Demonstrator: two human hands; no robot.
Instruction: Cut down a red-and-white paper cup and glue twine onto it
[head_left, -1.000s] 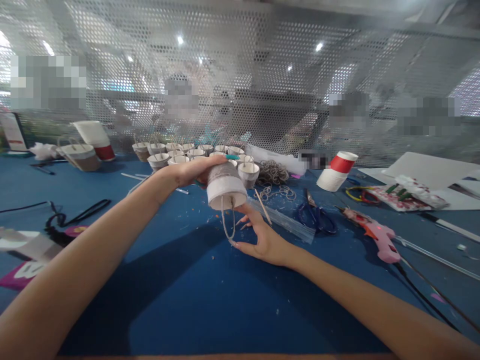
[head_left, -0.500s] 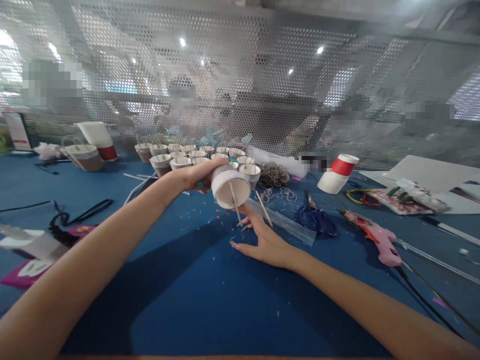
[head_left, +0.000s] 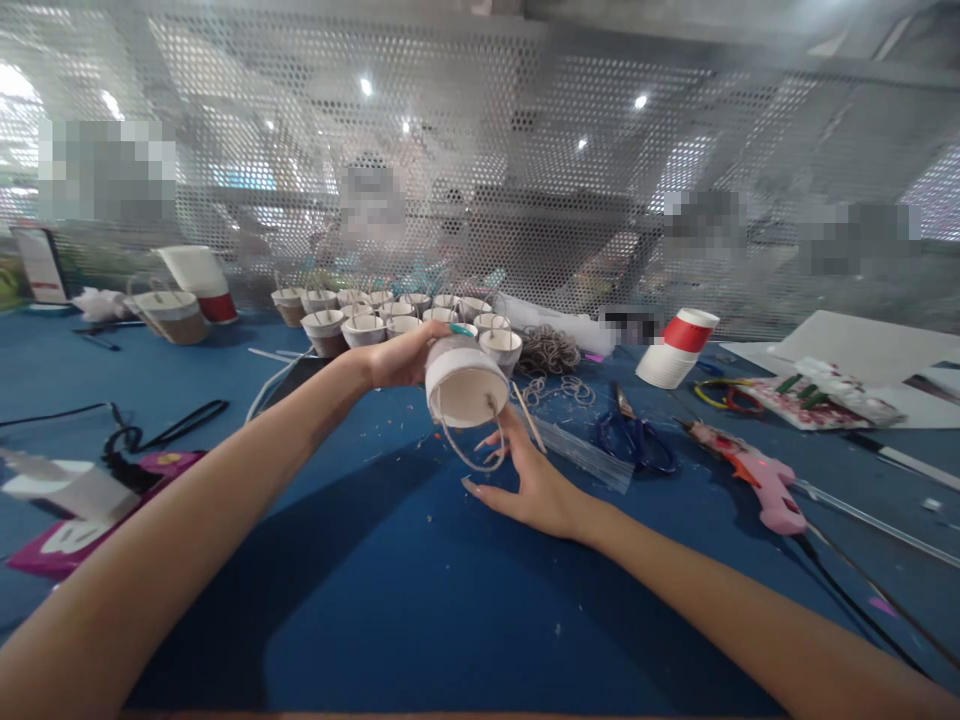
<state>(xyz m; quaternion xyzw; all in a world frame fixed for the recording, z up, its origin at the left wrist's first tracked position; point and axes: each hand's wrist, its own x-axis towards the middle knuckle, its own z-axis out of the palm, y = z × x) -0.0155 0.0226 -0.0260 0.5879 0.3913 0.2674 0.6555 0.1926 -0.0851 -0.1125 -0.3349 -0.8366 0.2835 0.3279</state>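
Head view: white cup [head_left: 466,393] in grip of left hand [head_left: 406,354], just beside spread right hand [head_left: 541,488].

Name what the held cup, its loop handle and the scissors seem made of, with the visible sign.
Cup: probably matte paper, given its pale inner wall.
Loop handle: perhaps dull cord, from its thin curve.
Scissors: likely smooth plastic handles, evenly blue; blades apparently metal, greyish.

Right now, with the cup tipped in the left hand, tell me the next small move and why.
I'd probably pinch the cord handle lightly with the right hand: its thumb and fingers are parted beside the hanging handle, whether touching it I can't tell, while the left hand grips the cup with its mouth facing the camera.
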